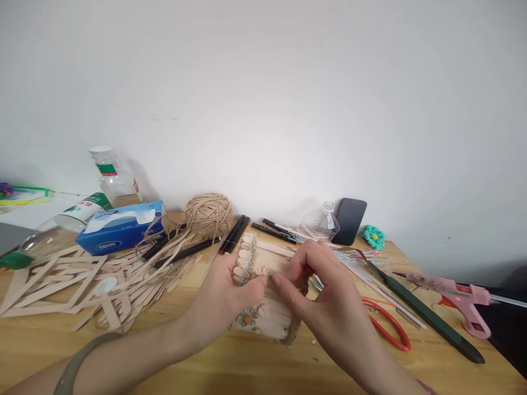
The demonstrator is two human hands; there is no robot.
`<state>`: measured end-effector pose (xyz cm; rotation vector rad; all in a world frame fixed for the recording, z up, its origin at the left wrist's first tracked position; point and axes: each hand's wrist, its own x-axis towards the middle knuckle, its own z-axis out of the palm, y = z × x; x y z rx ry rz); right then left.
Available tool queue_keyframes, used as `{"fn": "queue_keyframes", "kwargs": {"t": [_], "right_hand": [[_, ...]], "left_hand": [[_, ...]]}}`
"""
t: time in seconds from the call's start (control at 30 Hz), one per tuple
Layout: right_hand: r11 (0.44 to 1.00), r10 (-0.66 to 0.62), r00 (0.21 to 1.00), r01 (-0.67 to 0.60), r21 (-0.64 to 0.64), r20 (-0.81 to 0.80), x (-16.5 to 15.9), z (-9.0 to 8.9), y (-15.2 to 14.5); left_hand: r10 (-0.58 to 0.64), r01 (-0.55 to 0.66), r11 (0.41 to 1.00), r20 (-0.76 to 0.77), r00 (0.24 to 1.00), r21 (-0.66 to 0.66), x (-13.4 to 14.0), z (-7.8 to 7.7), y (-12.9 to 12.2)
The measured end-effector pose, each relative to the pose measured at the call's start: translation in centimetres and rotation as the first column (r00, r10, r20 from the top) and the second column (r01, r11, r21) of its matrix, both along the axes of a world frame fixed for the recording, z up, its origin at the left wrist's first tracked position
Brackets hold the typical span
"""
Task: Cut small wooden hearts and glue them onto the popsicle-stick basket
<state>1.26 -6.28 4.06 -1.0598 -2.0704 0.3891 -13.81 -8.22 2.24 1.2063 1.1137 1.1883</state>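
Observation:
Between my hands is a pale wooden craft-stick piece (272,307) with scalloped stick ends, a beaded trim and brown twine along its edge. A painted flower (247,317) with an orange centre shows on its lower part. My left hand (226,307) grips the left side, its thumb pressed on the front. My right hand (329,291) is closed at the right side, with fingers curled over the edge. Both thumbs meet at a small pale petal-shaped decoration (262,271) on the front. The fingertips partly hide it.
Loose craft sticks (111,291), a twine ball (209,215) and a blue tissue pack (121,227) lie left. At the right are red-handled scissors (397,332), a dark green tool (432,315) and a pink glue gun (461,296). A phone (349,221) leans on the wall.

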Motion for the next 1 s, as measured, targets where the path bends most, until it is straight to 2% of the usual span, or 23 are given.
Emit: {"fn": "queue_keyframes", "kwargs": {"t": [0.1, 0.27, 0.33, 0.43, 0.53, 0.6, 0.7, 0.83, 1.0], "right_hand": [[0.984, 0.036, 0.993, -0.055, -0.167, -0.112, 0.5, 0.4, 0.0], [0.911, 0.047, 0.944, -0.175, -0.373, -0.327, 1.5, 0.5, 0.3], [0.895, 0.042, 0.907, -0.221, -0.388, -0.420, 1.7, 0.1, 0.7], [0.898, 0.012, 0.814, -0.264, -0.352, -0.581, 2.1, -0.5, 1.5], [0.916, -0.044, 0.765, -0.225, -0.331, -0.643, 3.1, -0.9, 2.1], [0.943, -0.069, 0.792, -0.147, -0.299, -0.607, 4.2, -1.0, 2.0], [0.966, -0.131, 0.877, 0.008, -0.258, -0.463, 6.2, -1.3, 1.2], [0.942, -0.243, 0.947, 0.179, -0.283, -0.211, 8.7, -2.6, -0.4], [0.938, -0.171, 0.985, 0.169, -0.302, 0.020, 10.8, -6.0, -2.4]], "left_hand": [[-0.012, 0.015, 0.999, 0.083, 0.996, -0.035, -0.2, -0.4, 0.0], [-0.038, 0.055, 0.996, 0.227, 0.973, -0.070, -0.2, -0.9, 0.1], [-0.030, 0.054, 0.995, 0.256, 0.966, -0.088, -0.1, -0.8, 0.1], [0.015, 0.018, 0.992, 0.253, 0.967, -0.127, 0.0, -0.7, 0.2], [0.064, -0.027, 0.987, 0.233, 0.970, -0.158, -0.1, -0.9, 0.4], [0.087, -0.054, 0.986, 0.211, 0.974, -0.158, -0.2, -1.1, 0.4], [0.121, -0.097, 0.984, 0.156, 0.980, -0.150, -0.2, -1.3, 0.5], [0.169, -0.151, 0.978, 0.121, 0.978, -0.144, -0.2, -1.5, 0.6], [0.244, -0.232, 0.963, 0.077, 0.967, -0.134, -0.3, -2.0, 0.6]]}}
